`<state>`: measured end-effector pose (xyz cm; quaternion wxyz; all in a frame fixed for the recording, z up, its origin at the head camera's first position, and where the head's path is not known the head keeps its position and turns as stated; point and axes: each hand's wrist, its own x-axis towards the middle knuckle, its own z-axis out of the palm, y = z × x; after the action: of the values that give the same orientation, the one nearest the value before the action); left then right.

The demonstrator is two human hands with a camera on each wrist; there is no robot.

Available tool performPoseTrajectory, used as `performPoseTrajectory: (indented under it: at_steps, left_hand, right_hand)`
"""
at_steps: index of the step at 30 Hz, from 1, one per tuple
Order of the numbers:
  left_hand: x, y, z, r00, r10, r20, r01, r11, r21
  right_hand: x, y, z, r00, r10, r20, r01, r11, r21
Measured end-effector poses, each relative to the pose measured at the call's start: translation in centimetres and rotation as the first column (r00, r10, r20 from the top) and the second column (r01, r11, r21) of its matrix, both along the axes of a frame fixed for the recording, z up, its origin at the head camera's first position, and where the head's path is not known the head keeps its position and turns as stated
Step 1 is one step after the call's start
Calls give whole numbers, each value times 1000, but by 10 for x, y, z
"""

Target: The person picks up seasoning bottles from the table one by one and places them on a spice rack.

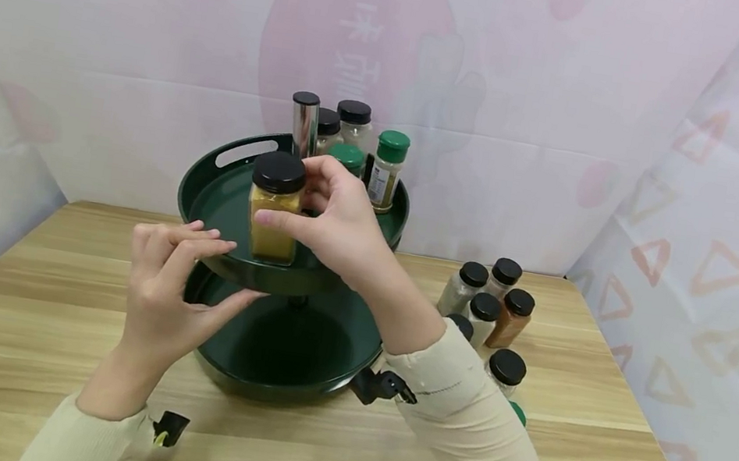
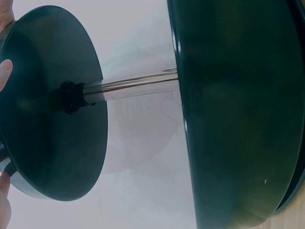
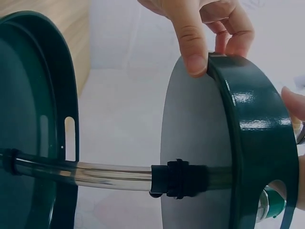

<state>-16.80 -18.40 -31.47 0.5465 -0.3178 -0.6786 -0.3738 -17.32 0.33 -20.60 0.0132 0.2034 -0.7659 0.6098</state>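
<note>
A square jar of yellow powder (image 1: 273, 245) with a black lid is pinched between thumb and fingers of my right hand (image 1: 348, 231). The jar is upright at the front of the upper tray (image 1: 295, 281) of a dark green two-tier rack; whether its base touches the tray I cannot tell. My left hand (image 1: 166, 288) grips the front left rim of that tray. In the right wrist view, the left thumb (image 3: 192, 45) presses the tray's underside. The lower tray (image 1: 297, 342) lies below, joined by a metal post (image 2: 128, 86).
Toward the back of the upper tray stand a silver-sided bottle (image 1: 304, 127), black-lidded jars (image 1: 356, 126) and green-capped shakers (image 1: 389, 166). Several black-lidded spice jars (image 1: 482, 317) are grouped on the wooden table (image 1: 34, 294) to the right, partly behind my right sleeve.
</note>
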Motion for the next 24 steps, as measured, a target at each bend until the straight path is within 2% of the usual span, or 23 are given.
performPoseTrajectory:
  at_steps: [8, 17, 24]
  left_hand:
    - [0, -1, 1, 1000, 4, 16, -4, 1000, -8]
    - [-3, -3, 0, 1000, 4, -5, -4, 1000, -14]
    - [0, -1, 1, 1000, 12, 8, -12, 1000, -16]
  right_hand:
    - [-1, 0, 2, 999, 20, 34, -22, 998, 60]
    - [-2, -2, 2, 998, 39, 40, -43, 992, 121]
    - [-1, 0, 3, 998, 50, 33, -55, 989, 141]
